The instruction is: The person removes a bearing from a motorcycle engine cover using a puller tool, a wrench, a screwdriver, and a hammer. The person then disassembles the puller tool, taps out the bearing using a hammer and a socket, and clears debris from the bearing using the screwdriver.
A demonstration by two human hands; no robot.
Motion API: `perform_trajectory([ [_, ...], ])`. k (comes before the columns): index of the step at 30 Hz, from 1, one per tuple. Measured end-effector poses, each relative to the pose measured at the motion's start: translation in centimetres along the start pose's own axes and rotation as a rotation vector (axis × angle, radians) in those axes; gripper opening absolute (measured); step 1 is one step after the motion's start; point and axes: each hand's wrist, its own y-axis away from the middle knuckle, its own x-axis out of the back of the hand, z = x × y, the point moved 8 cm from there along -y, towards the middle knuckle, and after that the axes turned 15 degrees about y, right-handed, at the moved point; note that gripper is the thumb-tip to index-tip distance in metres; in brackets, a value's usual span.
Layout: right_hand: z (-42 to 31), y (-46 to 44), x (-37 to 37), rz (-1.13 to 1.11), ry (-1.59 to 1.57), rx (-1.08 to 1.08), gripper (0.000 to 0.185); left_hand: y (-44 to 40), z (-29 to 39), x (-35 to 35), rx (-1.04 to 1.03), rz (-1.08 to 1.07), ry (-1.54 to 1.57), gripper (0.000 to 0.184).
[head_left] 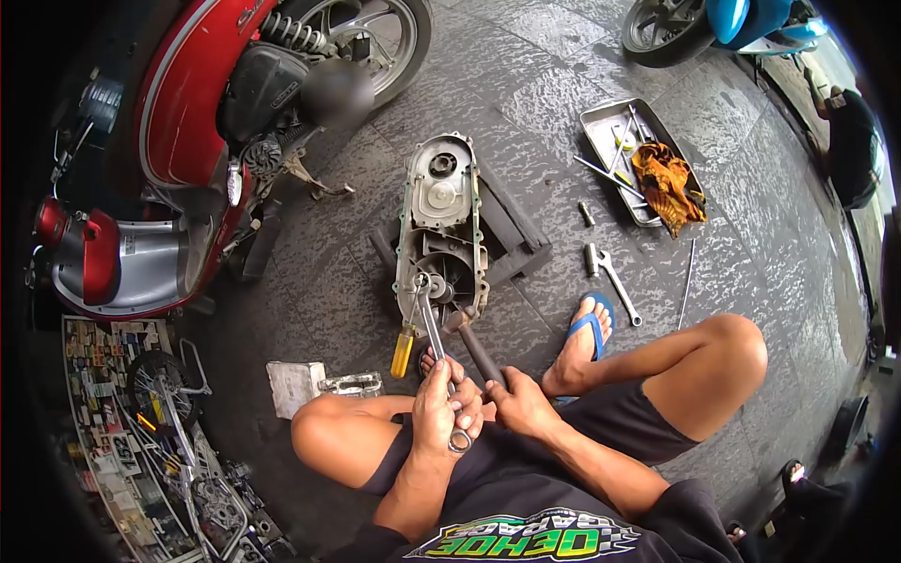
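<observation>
A metal engine case [439, 199] lies in front of me on a dark stand [518, 246]. My left hand [435, 411] is wrapped round a long wrench [433, 327]; its far end sits at the round part in the lower case, and its ring end sticks out below my fist. My right hand [526, 403] grips the handle of a hammer [482, 358]. The hammer's head is beside the wrench shaft at the lower edge of the case; whether they touch, I cannot tell. A screwdriver with a yellow handle [403, 351] leans at the case's lower left.
On the right, a metal tray [593, 122] holds tools and an orange cloth [668, 185]. A combination wrench [620, 289], sockets [591, 260] and a thin rod [688, 281] lie on the floor. A red scooter [188, 103] stands at left, near a whitish block [295, 388].
</observation>
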Motion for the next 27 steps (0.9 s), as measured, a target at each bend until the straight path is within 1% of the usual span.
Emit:
perform_trajectory([
  [1,-0.2,-0.1,-0.1,0.006,-0.004,0.008,0.036,-0.1,0.0,0.0,-0.002,-0.008,-0.001,0.031],
  [3,1.0,-0.7,-1.1,-0.035,-0.001,-0.081,0.036,-0.3,0.1,0.2,-0.011,-0.013,-0.011,0.032],
  [4,0.8,-1.7,-1.6,0.162,0.055,0.116,0.036,-0.1,0.1,0.1,-0.012,-0.029,-0.013,0.032],
  [6,-5.8,1.4,0.8,0.082,0.073,0.346,0.037,0.7,1.5,-0.7,-0.097,-0.028,0.030,0.034],
  [7,-7.0,2.7,1.0,0.016,0.036,0.477,0.037,1.5,3.5,-2.2,-0.364,-0.173,-0.177,0.036],
  [9,-6.2,2.0,0.3,0.099,-0.016,0.429,0.034,2.1,4.0,-3.8,-0.235,-0.156,-0.125,0.035],
  [10,-5.3,1.2,-0.1,0.127,-0.045,0.330,0.033,2.1,4.1,-4.3,-0.169,-0.144,-0.102,0.035],
  [11,-5.3,0.7,0.1,0.127,-0.041,0.357,0.033,1.8,4.5,-4.4,-0.230,-0.162,-0.132,0.035],
  [12,-4.4,0.3,0.6,0.089,0.036,0.293,0.034,1.3,4.8,-4.6,-0.243,-0.171,-0.132,0.035],
  [14,-2.3,0.5,0.6,0.017,0.127,0.156,0.037,1.5,5.1,-3.4,-0.268,-0.070,-0.126,0.035],
  [15,-1.6,0.2,0.6,0.047,0.160,0.151,0.037,1.2,5.2,-2.9,-0.267,-0.043,-0.106,0.035],
  [17,-1.0,-0.4,1.5,0.104,0.193,0.151,0.037,0.9,5.0,-3.3,-0.280,-0.064,-0.127,0.035],
  [19,-0.7,-0.5,2.1,0.096,0.228,0.113,0.038,1.2,4.9,-3.4,-0.309,-0.063,-0.147,0.036],
  [20,-0.1,-0.8,2.0,0.153,0.251,0.153,0.038,1.2,4.7,-3.2,-0.304,-0.064,-0.147,0.036],
  [23,0.1,0.1,3.3,0.160,0.258,0.085,0.038,1.3,4.2,-3.5,-0.356,-0.097,-0.152,0.036],
  [27,1.3,1.3,5.5,0.207,0.257,0.038,0.039,0.9,3.0,-4.0,-0.301,-0.182,-0.119,0.035],
])
